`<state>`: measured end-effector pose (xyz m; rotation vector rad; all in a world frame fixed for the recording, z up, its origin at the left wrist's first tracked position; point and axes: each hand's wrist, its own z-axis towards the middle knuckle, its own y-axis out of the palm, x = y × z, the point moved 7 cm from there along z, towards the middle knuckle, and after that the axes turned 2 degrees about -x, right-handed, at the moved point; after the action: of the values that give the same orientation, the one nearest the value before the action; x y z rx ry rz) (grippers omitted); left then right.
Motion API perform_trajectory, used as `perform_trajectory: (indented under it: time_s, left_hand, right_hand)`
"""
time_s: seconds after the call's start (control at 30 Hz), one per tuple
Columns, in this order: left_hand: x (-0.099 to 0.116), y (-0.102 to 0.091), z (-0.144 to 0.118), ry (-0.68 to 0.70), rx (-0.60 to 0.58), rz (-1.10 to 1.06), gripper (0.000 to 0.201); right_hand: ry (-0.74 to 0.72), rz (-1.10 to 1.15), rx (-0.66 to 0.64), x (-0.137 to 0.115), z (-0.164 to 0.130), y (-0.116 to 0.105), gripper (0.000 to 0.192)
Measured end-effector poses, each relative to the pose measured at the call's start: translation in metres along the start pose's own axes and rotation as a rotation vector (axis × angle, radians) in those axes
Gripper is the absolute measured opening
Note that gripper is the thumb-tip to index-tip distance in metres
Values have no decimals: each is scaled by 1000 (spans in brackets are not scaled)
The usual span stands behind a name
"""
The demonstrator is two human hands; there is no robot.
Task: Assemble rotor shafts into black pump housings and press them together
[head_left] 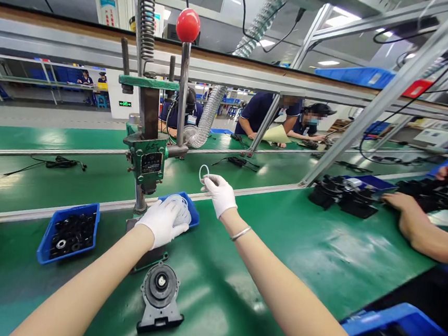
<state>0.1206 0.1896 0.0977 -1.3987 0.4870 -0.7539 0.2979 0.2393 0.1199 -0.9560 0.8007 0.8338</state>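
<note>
White rings (183,212) fill a small blue bin (194,211) beside the press. My left hand (161,222), in a white glove, lies over these rings with its thumb apart from the other fingers; its fingertips are partly lost against the white pile. To the right and higher, my gloved right hand (221,193) pinches one thin white ring (201,172) between thumb and fingertips, held upright above the table. Nearer to me stands a grey and black motor housing (160,290) with a round stepped top and a flat base.
A green hand press (146,156) with a red ball lever (188,25) rises behind my left hand. On the left sits a blue bin (42,249) of black round parts. At right, a co-worker's arm (418,227) reaches toward black parts (326,191). Black cables lie beyond the rail.
</note>
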Motion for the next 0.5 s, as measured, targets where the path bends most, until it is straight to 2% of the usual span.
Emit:
perform_trajectory:
  time_s: [0.13, 0.23, 0.4, 0.5]
  left_hand:
    - [4, -11, -5, 19, 43, 17, 40]
    - [0, -18, -24, 11, 82, 7, 38]
    - [-20, -28, -95, -102, 272, -249, 45]
    - [-12, -16, -136, -40, 211, -354, 52]
  right_hand:
    - [-29, 68, 25, -6, -22, -10, 22]
    - [-77, 68, 1, -15, -51, -8, 22]
    - [-203, 46, -154, -41, -115, 11, 11]
    - [-386, 39, -366, -58, -152, 34, 9]
